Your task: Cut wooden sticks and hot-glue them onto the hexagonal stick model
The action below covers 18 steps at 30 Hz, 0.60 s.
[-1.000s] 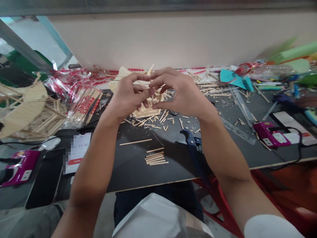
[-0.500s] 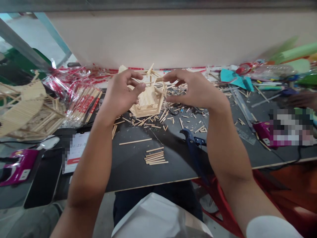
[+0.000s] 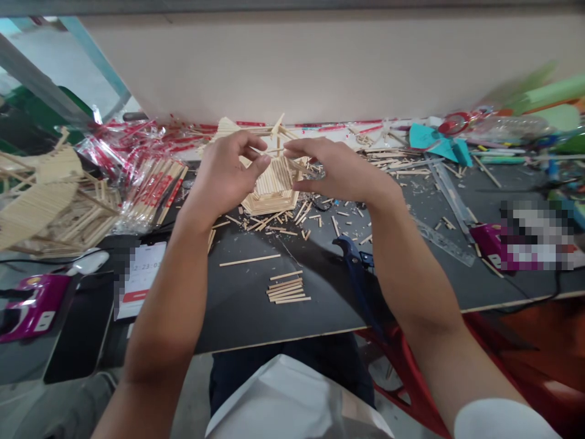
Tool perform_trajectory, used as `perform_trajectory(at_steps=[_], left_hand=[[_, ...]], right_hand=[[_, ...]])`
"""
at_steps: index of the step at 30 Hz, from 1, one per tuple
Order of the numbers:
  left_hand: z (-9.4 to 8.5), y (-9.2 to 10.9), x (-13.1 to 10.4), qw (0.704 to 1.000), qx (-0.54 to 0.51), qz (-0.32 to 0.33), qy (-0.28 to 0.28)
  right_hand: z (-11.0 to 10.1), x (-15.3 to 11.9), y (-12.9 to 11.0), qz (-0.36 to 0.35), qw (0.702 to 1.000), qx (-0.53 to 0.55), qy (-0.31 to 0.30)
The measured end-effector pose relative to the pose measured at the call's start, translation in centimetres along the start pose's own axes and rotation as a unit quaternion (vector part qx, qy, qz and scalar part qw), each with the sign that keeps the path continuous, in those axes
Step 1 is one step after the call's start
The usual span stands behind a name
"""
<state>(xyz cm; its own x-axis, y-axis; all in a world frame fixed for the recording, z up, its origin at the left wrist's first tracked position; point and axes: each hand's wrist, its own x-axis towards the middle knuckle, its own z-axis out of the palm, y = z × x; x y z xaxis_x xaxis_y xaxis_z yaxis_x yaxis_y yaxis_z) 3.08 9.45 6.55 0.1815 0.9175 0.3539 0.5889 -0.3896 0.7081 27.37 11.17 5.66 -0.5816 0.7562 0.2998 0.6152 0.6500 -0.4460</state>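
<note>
A small model built of thin wooden sticks (image 3: pixel 274 178) stands at the back middle of the dark table, with a slatted panel sloping on its front. My left hand (image 3: pixel 231 174) is at the model's left side, its thumb and fingers curved and apart near the panel's upper edge. On the right side, my right hand (image 3: pixel 340 167) has its fingers curved round towards the model, with thumb and fingers apart. A thin stick seems to lie between the fingertips of both hands; whether either hand grips it is too small to tell.
Cut sticks (image 3: pixel 287 291) lie near the front edge beside a blue-handled cutter (image 3: pixel 354 274). A larger stick model (image 3: pixel 50 201) and wrapped sticks (image 3: pixel 153 189) are at left. Rulers (image 3: pixel 450 192), a blue paper piece (image 3: pixel 436 143) and a magenta device (image 3: pixel 489 241) are at right.
My right hand has moved left, closer to my left hand and the model. My left hand has hardly moved. The person's hand at the far right is out of sight.
</note>
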Motion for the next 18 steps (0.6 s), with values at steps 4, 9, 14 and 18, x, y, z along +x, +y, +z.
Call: perform_trajectory(at_steps=[4, 9, 14, 18], left_hand=[[0.1, 0.1, 0.0, 1.0, 0.013, 0.0, -0.001], [-0.1, 0.5, -0.2, 0.999, 0.034, -0.013, -0.03], [-0.4, 1.3, -0.5, 0.995, 0.091, 0.014, -0.04], [-0.2, 1.7, -0.7, 0.988, 0.14, 0.033, -0.051]], right_hand=[[-0.1, -0.1, -0.1, -0.001, 1.0, 0.002, -0.005], [-0.2, -0.2, -0.4, -0.007, 1.0, -0.005, -0.021], [-0.6, -0.3, -0.1, -0.019, 1.0, -0.013, -0.021], [-0.3, -0.1, 0.4, -0.024, 0.999, 0.02, -0.018]])
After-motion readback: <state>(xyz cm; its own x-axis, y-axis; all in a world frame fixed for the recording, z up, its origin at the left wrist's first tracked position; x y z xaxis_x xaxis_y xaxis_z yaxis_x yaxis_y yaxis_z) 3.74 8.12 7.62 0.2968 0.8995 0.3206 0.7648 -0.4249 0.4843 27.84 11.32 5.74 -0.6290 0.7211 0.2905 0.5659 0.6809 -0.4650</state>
